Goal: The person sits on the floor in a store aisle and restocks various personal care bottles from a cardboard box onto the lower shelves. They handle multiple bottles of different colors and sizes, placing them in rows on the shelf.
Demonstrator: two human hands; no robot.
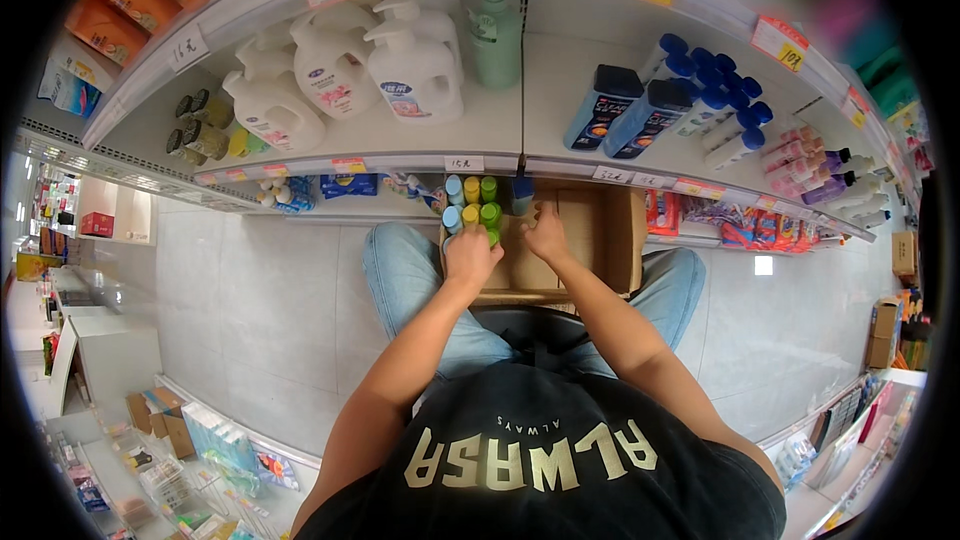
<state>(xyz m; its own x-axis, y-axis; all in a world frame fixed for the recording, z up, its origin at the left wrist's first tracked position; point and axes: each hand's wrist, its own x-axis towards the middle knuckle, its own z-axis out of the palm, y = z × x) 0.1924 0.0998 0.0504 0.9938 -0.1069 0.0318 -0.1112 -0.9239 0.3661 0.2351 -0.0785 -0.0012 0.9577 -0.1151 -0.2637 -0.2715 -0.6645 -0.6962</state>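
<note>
An open cardboard box (596,240) stands between my knees, in front of the lower shelf. Its left side holds rows of containers with light-blue caps (452,218), yellow caps (472,189) and green caps (489,188). My left hand (472,259) reaches down over the near end of these rows, fingers curled beside a green cap; whether they grip anything is hidden. Inside the box's middle, my right hand (546,235) has thumb and forefinger apart, with nothing seen between them. Just beyond it is a blue container with a dark-blue cap (522,187).
Above the box, a shelf (480,142) juts out, carrying white pump bottles (416,75), a green pump bottle (496,37), dark-blue shampoo bottles (604,109) and several blue-capped bottles (720,94). Red and orange packs (765,229) sit on the lower shelf. Grey floor tiles (270,300) surround me.
</note>
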